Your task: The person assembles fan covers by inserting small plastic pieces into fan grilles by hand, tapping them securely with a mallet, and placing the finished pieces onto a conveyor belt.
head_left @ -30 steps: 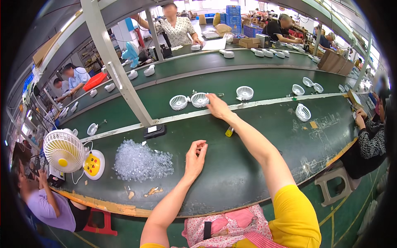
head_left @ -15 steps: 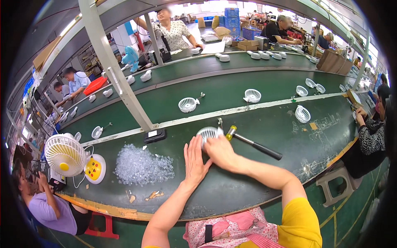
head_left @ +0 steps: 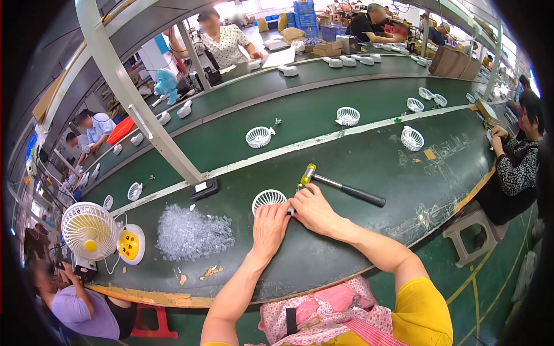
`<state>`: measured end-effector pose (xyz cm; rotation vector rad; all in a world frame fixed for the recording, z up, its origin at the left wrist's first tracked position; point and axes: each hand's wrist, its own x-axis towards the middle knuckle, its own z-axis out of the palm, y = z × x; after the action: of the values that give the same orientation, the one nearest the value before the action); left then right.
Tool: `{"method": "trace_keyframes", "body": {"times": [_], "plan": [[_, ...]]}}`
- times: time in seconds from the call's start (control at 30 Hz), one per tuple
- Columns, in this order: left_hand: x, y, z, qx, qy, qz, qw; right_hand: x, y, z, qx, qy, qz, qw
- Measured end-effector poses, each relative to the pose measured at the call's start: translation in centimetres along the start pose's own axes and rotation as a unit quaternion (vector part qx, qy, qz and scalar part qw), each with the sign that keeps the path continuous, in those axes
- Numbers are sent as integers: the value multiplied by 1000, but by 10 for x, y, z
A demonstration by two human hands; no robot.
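Note:
A round white slatted fan housing (head_left: 268, 199) lies on the dark bench in front of me. My left hand (head_left: 269, 226) grips its near edge, with the fingertips bent over the rim. Close against it, my right hand (head_left: 314, 210) has its fingers curled round the small joint on the housing's right side. My fingers hide most of that joint. A hammer (head_left: 344, 187) with a yellow head and black handle rests just beyond my right hand. To the left, a heap of small clear plastic pieces (head_left: 193, 233) is spread on the bench.
A white desk fan (head_left: 89, 233) with a yellow base stands at the left. A black box-like item (head_left: 205, 188) sits by the metal post (head_left: 135, 92). More fan housings (head_left: 260, 137) lie on the green conveyor (head_left: 306, 132). Co-workers sit at both sides and across.
My right hand has moved off the top of the housing to its right-hand joint. The left hand now bends over the near rim, and more of the slats show. The whole view has shifted slightly.

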<state>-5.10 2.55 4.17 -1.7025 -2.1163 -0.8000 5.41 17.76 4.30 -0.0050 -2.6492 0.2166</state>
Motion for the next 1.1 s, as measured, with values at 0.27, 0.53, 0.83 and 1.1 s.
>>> {"method": "trace_keyframes", "body": {"times": [0.27,0.53,0.83,1.1], "plan": [[-1,-2,-3,-8,56,12,998,-2,-10,-10,119,38,52,991],[-4,-5,-3,15,71,-6,997,-2,-21,-14,290,35,71,954],[-3,-2,-11,-222,114,-94,964,5,-8,-24,571,-39,216,791],[-4,2,-21,-503,72,-223,832,5,-10,-40,646,-45,208,733]]}}
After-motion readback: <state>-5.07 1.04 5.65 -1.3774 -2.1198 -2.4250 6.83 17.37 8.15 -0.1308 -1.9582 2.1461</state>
